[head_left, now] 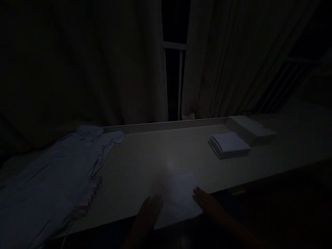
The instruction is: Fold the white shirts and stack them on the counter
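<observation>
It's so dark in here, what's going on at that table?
A person stands at a long pale table in a dim room, both hands on a small white cloth at the near edge. The left hand lies flat on its left side, and the right hand touches its right edge. A stack of folded cloths sits farther right, and a light shirt lies spread at the left.

We stand in a very dim room where a pale long table [145, 155] runs beneath heavy curtains [77, 69] parted on a dark window [175, 79] with a light frame, while a slatted panel [282, 86] shows faintly at the right.
</observation>
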### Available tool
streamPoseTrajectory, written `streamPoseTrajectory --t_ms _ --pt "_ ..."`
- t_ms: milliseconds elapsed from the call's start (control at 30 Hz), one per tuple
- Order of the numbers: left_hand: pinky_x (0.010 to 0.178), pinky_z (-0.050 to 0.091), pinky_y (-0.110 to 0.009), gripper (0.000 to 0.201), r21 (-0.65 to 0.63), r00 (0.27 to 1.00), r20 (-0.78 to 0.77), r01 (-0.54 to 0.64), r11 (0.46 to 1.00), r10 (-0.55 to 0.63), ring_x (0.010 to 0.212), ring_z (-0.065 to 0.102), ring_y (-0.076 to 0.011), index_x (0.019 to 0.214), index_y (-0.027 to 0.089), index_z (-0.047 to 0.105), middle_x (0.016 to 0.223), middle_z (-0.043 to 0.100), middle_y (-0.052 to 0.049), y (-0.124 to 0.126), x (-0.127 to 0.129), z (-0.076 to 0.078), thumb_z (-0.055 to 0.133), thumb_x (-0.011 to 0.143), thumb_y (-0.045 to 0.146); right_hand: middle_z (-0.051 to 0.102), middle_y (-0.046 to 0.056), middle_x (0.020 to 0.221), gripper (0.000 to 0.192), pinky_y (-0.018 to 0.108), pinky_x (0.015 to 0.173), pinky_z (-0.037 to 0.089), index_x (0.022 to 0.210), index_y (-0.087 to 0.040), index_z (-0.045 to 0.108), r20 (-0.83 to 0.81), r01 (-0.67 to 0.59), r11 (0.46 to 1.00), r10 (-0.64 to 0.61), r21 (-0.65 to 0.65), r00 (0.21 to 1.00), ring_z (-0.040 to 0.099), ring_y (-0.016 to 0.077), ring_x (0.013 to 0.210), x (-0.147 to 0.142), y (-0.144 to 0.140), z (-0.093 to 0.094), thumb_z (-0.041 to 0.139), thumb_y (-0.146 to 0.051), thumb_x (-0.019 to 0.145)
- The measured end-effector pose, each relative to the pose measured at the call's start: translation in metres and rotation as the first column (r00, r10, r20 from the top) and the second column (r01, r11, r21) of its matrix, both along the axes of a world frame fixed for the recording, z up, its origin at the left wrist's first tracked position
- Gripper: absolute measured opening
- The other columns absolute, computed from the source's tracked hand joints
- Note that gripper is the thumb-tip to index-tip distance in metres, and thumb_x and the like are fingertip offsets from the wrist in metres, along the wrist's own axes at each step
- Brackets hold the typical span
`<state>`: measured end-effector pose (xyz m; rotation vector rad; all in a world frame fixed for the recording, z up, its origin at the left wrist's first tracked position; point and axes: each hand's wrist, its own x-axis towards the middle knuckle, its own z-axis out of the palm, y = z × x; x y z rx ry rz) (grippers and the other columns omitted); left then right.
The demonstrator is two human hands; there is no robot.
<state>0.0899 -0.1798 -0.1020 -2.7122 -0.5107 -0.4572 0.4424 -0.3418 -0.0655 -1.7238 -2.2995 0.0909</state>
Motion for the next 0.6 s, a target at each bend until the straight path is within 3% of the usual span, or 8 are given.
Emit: streamPoseTrajectory --t_ms 167,433,600 --pt "0.12 0.014 -0.046 0.077 -0.021 0.998 -0.064 0.004 1.0 -0.006 0.145 0.025 -0.0201 0.149 0.03 0.026 0.155 0.032 -0.002 -0.007 -0.001 0.003 0.036 0.08 -0.002 0.034 0.007 0.152 0.06 0.039 0.111 0.036 0.145 -0.022 0.041 -0.033 -0.01 0.998 0.008 -0.057 0.999 0.026 0.0215 0.142 0.006 -0.001 0.004 0.047 -0.012 0.087" --pt "0.119 0.01 -0.048 0.065 0.014 1.0 0.016 0.013 1.0 -0.013 0.143 0.028 -0.0197 0.146 0.028 0.037 0.149 0.044 -0.005 0.006 0.006 -0.025 0.04 0.085 0.005 0.033 0.009 0.152 0.055 0.039 0.111 0.035 0.145 -0.018 0.041 -0.042 0.03 0.998 -0.032 -0.049 0.999 0.024 0.0207 0.143 -0.005 -0.008 0.012 0.04 -0.013 0.091" --pt "0.118 0.014 -0.046 0.069 0.008 0.999 -0.018 0.027 1.0 -0.027 0.143 0.028 -0.02 0.146 0.026 0.036 0.149 0.042 -0.005 0.004 0.003 -0.019 0.038 0.082 0.0 0.035 0.01 0.151 0.057 0.04 0.112 0.035 0.144 -0.015 0.044 -0.068 0.004 0.995 -0.011 -0.101 0.998 0.026 0.0224 0.142 -0.002 -0.01 0.018 0.044 -0.018 0.087"
